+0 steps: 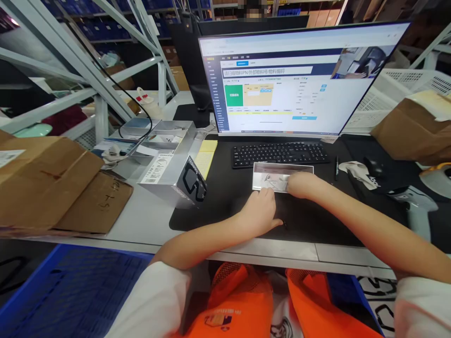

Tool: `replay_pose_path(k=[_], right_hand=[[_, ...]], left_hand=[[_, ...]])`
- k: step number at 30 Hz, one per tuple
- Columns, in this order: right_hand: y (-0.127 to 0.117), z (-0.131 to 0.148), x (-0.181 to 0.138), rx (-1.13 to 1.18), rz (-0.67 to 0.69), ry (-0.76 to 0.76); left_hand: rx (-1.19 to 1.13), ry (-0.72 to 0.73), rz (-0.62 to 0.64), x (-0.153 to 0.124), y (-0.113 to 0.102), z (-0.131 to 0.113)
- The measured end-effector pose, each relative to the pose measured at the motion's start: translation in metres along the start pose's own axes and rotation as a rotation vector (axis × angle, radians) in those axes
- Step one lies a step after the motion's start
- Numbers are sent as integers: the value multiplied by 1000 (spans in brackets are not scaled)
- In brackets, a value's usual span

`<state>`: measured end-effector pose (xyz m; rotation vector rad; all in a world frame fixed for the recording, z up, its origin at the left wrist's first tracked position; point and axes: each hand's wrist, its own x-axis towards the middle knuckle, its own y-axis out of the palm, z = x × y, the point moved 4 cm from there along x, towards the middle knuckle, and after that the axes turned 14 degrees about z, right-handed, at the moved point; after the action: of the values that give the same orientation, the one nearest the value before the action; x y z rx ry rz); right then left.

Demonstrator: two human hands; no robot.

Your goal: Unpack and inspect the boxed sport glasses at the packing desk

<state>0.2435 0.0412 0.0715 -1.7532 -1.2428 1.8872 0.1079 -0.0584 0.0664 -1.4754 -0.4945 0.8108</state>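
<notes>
A shallow white open box (266,170) with something clear and shiny inside lies on the black desk mat, just in front of the keyboard. My left hand (260,211) is at its near edge, fingers curled over the rim and thumb sticking out to the right. My right hand (301,184) reaches into the box's right part with its fingers pressed together; what they pinch is hidden. To the left stands a silver-grey retail box (172,188) with a pair of goggles or glasses pictured on its end.
Behind the box are a keyboard (280,154) and a lit monitor (275,89). Cardboard boxes (49,183) and a grey divided organiser (176,131) stand left. On the right lie a pen (336,167), a crumpled cloth (357,173), a handheld scanner (416,202) and a tape roll (437,180).
</notes>
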Motion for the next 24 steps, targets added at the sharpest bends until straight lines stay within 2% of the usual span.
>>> replay_pose_path(k=[3, 5, 7, 8, 9, 11, 12, 14, 15, 16, 18, 19, 21, 23, 24], right_hand=[[-5, 8, 2, 4, 44, 28], [-5, 10, -12, 8, 9, 38], [-2, 6, -39, 18, -125, 21], [0, -1, -55, 40, -236, -9], [4, -10, -74, 91, -401, -66], [19, -46, -105, 279, -723, -158], [31, -72, -113, 373, -823, -137], [62, -133, -112, 560, -938, 55], [79, -161, -101, 653, -896, 117], [95, -184, -85, 749, -828, 110], [119, -209, -52, 833, -694, 32], [125, -214, -40, 820, -690, 35], [127, -204, -27, 795, -750, 51], [116, -172, -31, 798, -844, 14], [108, -151, -37, 799, -874, -51]], left_hand=[[12, 1, 4, -2, 0, -2], [3, -7, 9, -2, -1, -2], [-18, -11, 14, -1, -2, -2], [-25, -10, 22, -1, -3, -2], [-28, -6, 34, -1, -3, -2], [-31, 0, 51, 0, -3, -2], [-31, -3, 52, 0, -3, -2], [-26, -10, 35, -1, -2, -2], [-17, -12, 24, -2, -1, -2], [-2, -11, 20, -3, 0, -3], [34, 0, 28, -5, 0, -6], [48, 3, 34, -7, 0, -7], [49, 10, 52, -11, -3, -9], [6, 46, 58, -17, -7, -8], [-28, 73, 55, -21, -8, -5]])
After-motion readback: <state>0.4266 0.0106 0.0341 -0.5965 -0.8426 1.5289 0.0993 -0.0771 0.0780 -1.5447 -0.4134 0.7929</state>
